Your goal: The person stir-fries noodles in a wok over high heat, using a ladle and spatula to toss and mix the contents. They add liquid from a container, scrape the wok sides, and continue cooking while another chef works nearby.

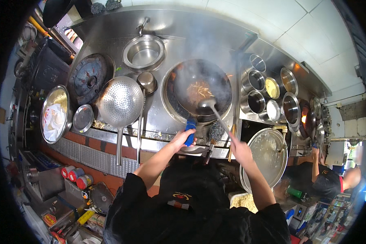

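A dark wok [180, 88] rests over the round burner in the steel range, with steam or smoke rising from it. Pale strips of food [199, 90] lie together in its bottom. My left hand [184, 138] is wrapped around the wok's handle [190, 132], which has a blue covering. In my right hand [242, 152] is the long handle of a steel cooking ladle [206, 103]. The ladle's bowl sits inside the wok, near the rim closest to me and beside the food.
To the left, a perforated strainer [120, 100] and a small steel dipper [147, 81] lie on the range. Several steel pots [256, 102] stand at right, above a large round pan [263, 155]. A scouring pad [216, 131] touches the front ledge. A co-worker [326, 180] stands far right near a flame.
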